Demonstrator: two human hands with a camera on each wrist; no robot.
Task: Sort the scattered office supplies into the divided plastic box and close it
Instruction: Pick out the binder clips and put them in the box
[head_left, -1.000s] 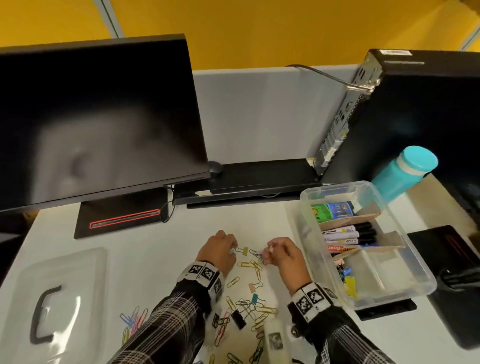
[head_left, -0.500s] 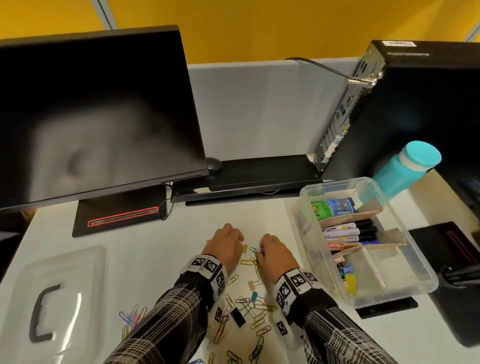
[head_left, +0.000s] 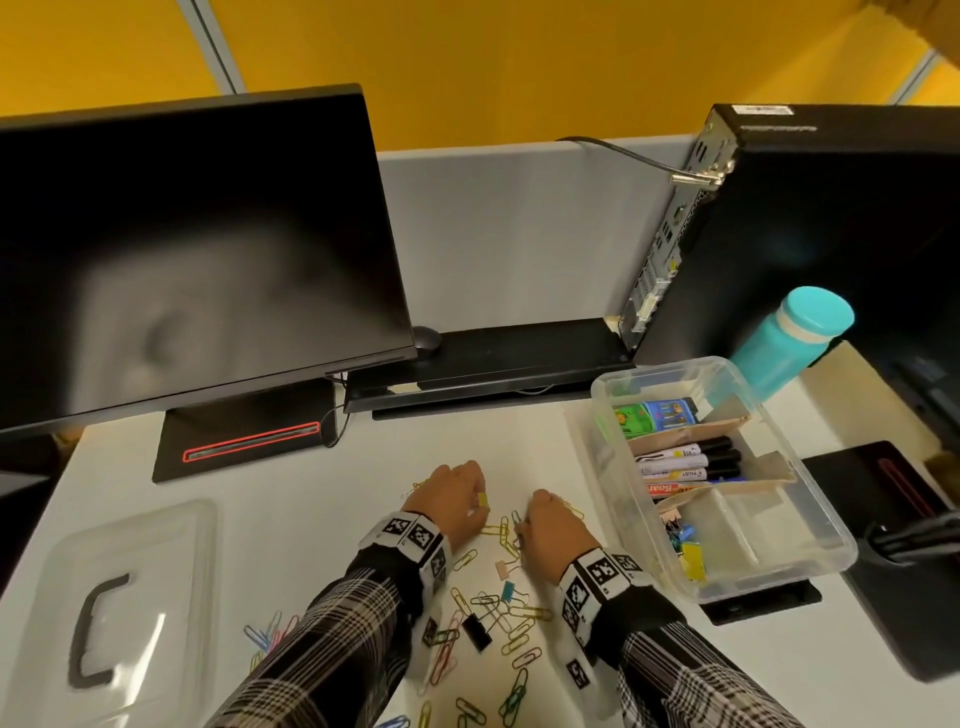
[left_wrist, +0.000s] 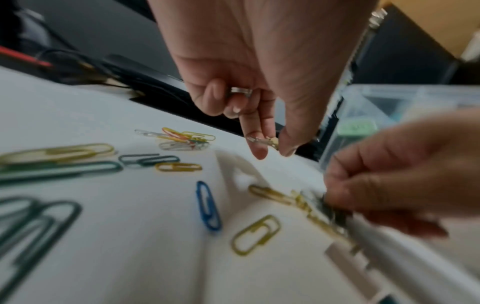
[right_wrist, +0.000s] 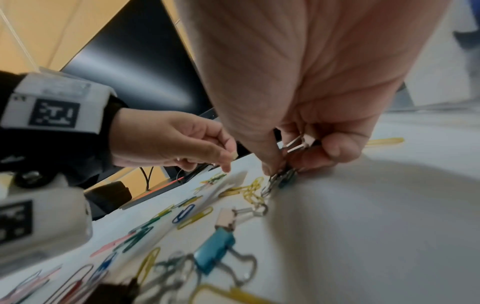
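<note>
Clips lay scattered near the tabletop's front edge, left of the open box by its right edge. My left hand pinched a small yellow binder clip above them. My right hand gripped a bunch of binder clips against the tabletop.
</note>
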